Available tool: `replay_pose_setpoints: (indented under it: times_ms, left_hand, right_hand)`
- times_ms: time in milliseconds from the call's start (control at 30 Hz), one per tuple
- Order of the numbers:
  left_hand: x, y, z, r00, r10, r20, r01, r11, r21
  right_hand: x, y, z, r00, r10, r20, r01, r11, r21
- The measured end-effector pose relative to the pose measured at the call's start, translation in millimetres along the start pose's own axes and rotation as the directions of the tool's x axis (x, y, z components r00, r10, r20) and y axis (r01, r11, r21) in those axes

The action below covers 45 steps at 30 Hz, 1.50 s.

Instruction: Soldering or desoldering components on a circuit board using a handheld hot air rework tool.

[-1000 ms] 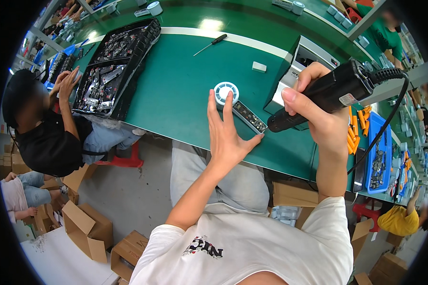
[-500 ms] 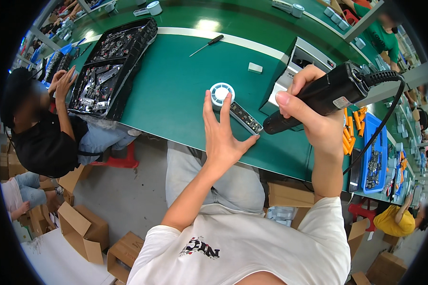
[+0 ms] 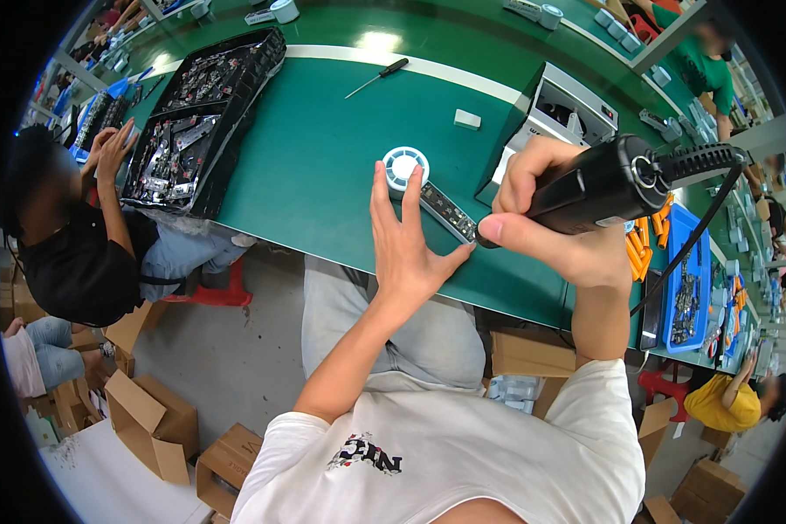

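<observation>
A: What is nearest?
B: The left hand [image 3: 406,262]. It is on the fan [image 3: 437,203]. Its fingers touch the round head and its thumb is at the other end, so it holds the fan between them.
A: Where is the fan?
B: Flat on the green table [image 3: 323,157], between the hands. Its handle is open on top, and a board [image 3: 451,214] shows inside.
A: And the right hand [image 3: 568,253]?
B: Just right of the fan, wrapped tight around a black tool [image 3: 596,188]. The tool's nose is right at the fan's handle end. I can't tell if it touches.
A: What else is around?
B: Well right of the fan are orange sticks [image 3: 639,249] and a blue tray [image 3: 697,258]. Behind the fan lies a white block [image 3: 467,119]. A silver box [image 3: 576,86] stands behind the fan too, more to the right.
A: And to the left?
B: Well left of the fan is a black tray [image 3: 238,131] full of parts. A worker [image 3: 87,253] sits past it.
A: What is farther?
B: A screwdriver [image 3: 384,75], behind the fan, near a white line [image 3: 332,53].
</observation>
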State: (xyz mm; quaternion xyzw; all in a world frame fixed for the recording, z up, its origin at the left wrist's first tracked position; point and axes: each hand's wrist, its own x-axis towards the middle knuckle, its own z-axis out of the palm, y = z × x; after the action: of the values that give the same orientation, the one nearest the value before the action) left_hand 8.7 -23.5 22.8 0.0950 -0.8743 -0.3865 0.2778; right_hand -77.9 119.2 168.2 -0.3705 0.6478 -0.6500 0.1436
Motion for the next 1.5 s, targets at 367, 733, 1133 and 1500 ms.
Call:
replay_pose_setpoints:
  times_ms: [367, 733, 1133, 1500]
  left_hand:
    - [0, 0, 1, 1.0, 0.018, -0.024, -0.018, 1.0, 0.015]
    - [-4, -2, 3, 0.968, 0.228, 0.108, -0.224, 0.973, -0.054]
    - [0, 5, -1, 0.986, 0.03, 0.166, -0.03, 1.0, -0.002]
    - [-1, 0, -1, 0.999, -0.045, -0.009, 0.045, 0.999, -0.024]
  right_hand:
    - [10, -4, -14, 0.983, -0.036, 0.181, 0.053, 0.995, -0.087]
    - [10, -20, -69, 0.795, -0.197, -0.574, 0.301, 0.949, 0.092]
    - [12, -12, -50, 0.819, -0.193, -0.54, 0.193, 0.98, -0.057]
    - [7, -1, -9, 0.893, -0.048, -0.448, 0.086, 0.994, 0.065]
